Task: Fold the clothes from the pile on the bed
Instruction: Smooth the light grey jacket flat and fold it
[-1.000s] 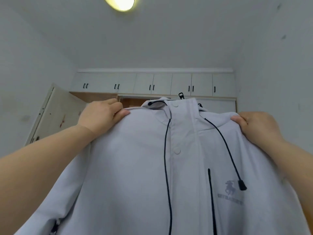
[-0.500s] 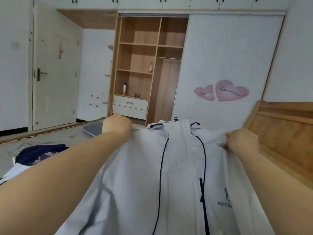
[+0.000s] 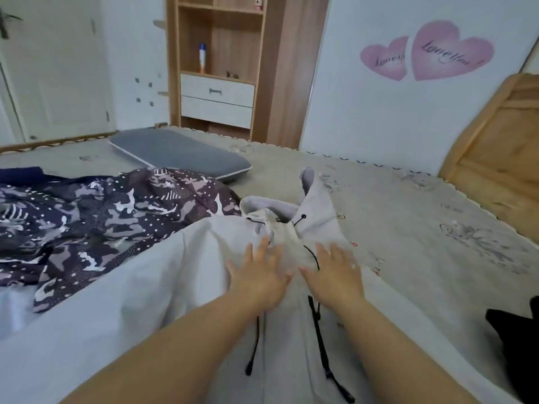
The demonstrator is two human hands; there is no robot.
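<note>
Both hands, left hand [image 3: 260, 277] and right hand [image 3: 335, 274], lie flat with fingers spread on the pale grey hooded jacket [image 3: 180, 310]. It lies front-up on the bed [image 3: 408, 223], hood at the far end, black drawcords trailing near, with a patterned dark garment [image 3: 96, 220] to its left.

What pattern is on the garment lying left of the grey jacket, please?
Dark navy camouflage with white dots, on the garment beside the jacket; head view.
</note>
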